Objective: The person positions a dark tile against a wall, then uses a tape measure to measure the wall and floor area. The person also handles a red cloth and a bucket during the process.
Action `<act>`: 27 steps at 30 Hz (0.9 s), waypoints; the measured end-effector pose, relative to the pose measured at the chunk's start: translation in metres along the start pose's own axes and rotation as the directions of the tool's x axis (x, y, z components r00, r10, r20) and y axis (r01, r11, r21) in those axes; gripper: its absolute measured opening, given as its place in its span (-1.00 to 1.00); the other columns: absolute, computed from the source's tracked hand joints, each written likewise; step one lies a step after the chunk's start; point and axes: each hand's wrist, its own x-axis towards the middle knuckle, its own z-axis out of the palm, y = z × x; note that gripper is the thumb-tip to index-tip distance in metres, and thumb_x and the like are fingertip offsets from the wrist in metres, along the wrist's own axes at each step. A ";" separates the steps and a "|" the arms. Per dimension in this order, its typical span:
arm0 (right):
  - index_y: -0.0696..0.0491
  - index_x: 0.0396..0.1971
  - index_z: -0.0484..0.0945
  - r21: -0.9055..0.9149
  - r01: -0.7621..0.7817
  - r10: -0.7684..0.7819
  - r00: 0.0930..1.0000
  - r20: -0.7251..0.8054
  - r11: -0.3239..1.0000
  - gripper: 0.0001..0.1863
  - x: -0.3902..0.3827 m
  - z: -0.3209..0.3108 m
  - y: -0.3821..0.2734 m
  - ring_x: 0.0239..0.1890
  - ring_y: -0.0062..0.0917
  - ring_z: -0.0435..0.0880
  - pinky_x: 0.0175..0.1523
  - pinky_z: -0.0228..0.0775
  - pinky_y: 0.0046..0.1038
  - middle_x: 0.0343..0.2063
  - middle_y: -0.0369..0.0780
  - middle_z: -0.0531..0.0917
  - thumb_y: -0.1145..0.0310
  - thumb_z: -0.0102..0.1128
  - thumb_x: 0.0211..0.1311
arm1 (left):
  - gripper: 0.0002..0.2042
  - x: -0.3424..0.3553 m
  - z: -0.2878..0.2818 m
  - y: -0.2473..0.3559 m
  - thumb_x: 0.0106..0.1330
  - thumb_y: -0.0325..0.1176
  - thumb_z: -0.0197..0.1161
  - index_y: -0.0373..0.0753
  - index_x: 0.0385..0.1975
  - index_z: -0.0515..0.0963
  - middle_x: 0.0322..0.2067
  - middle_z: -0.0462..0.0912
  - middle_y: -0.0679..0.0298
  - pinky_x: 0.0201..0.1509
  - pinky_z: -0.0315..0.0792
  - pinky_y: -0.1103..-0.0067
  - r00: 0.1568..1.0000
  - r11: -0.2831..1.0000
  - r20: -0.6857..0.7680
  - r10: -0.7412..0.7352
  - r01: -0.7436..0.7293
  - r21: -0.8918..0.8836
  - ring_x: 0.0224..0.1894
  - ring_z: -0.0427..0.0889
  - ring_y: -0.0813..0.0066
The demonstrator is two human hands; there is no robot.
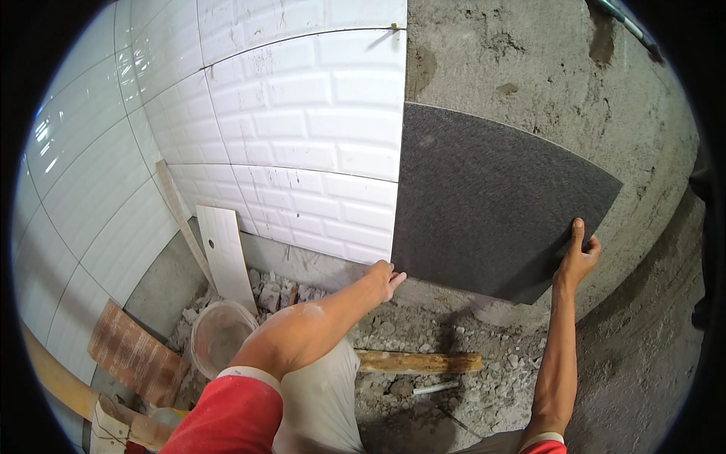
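Note:
A large dark grey speckled tile [491, 189] stands against the rough grey wall, its left edge beside white brick-pattern tiles [302, 113]. My left hand [384, 278] grips the dark tile's lower left corner, fingertips at its bottom edge. My right hand [578, 257] holds the tile's right edge low down, thumb on the face and fingers round the edge.
Glossy white tiles [76, 181] cover the left wall. Below are two leaning pale boards [224, 253] [181, 218], a brown patterned piece [136, 352], a bucket [223, 340], rubble [401, 393] and a timber piece [416, 362]. A pipe [628, 23] runs along the top right.

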 end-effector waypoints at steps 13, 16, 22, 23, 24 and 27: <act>0.21 -0.13 0.42 0.083 0.003 -0.005 1.000 0.020 0.997 -0.25 0.001 0.000 -0.007 -0.13 -0.52 0.42 0.08 0.27 -0.48 -0.21 -0.22 0.43 -0.17 0.49 0.06 | -0.55 -0.009 0.002 0.002 0.53 -0.52 -0.24 -0.35 0.41 0.10 0.43 0.11 0.15 0.15 0.65 0.49 0.996 0.999 0.087 -0.012 0.008 0.050 0.38 0.28 0.21; 0.20 -0.14 0.42 0.086 0.002 -0.004 1.000 0.023 0.996 -0.26 0.002 0.000 -0.004 -0.13 -0.52 0.41 0.08 0.27 -0.49 -0.22 -0.23 0.43 -0.17 0.49 0.06 | -0.54 -0.009 0.002 0.002 0.52 -0.52 -0.24 -0.36 0.41 0.10 0.43 0.11 0.13 0.16 0.65 0.48 0.996 0.998 0.094 -0.007 0.002 0.057 0.36 0.29 0.19; 0.20 -0.15 0.43 0.088 0.003 -0.005 1.000 0.024 0.996 -0.28 0.005 -0.001 -0.001 -0.15 -0.53 0.41 0.06 0.28 -0.50 -0.24 -0.24 0.42 -0.17 0.48 0.07 | -0.53 -0.008 0.002 0.001 0.51 -0.53 -0.25 -0.37 0.42 0.09 0.44 0.09 0.12 0.17 0.64 0.47 0.994 0.999 0.104 -0.015 0.010 0.053 0.32 0.33 0.16; 0.20 -0.16 0.43 0.087 0.003 -0.005 1.000 0.025 0.996 -0.28 0.006 -0.001 -0.001 -0.16 -0.54 0.41 0.05 0.28 -0.50 -0.24 -0.25 0.42 -0.16 0.48 0.07 | -0.53 -0.007 0.002 0.001 0.51 -0.53 -0.25 -0.37 0.42 0.09 0.44 0.09 0.12 0.17 0.64 0.47 0.994 0.999 0.105 -0.019 0.013 0.053 0.32 0.34 0.16; 0.20 -0.16 0.43 0.089 -0.011 0.009 1.000 0.027 0.996 -0.28 0.006 -0.001 -0.001 -0.16 -0.54 0.41 0.04 0.28 -0.50 -0.24 -0.25 0.42 -0.16 0.48 0.07 | -0.53 -0.006 0.002 0.001 0.51 -0.53 -0.25 -0.37 0.42 0.09 0.44 0.09 0.11 0.17 0.64 0.47 0.995 0.999 0.099 -0.026 0.021 0.049 0.31 0.34 0.16; 0.20 -0.16 0.43 0.057 -0.003 0.002 1.000 0.023 0.998 -0.29 0.005 -0.003 -0.004 -0.16 -0.54 0.41 0.04 0.28 -0.51 -0.24 -0.24 0.42 -0.15 0.48 0.08 | -0.53 -0.004 0.003 -0.001 0.51 -0.53 -0.24 -0.36 0.42 0.09 0.45 0.08 0.12 0.16 0.64 0.48 0.995 0.998 0.102 -0.021 0.015 0.061 0.31 0.34 0.16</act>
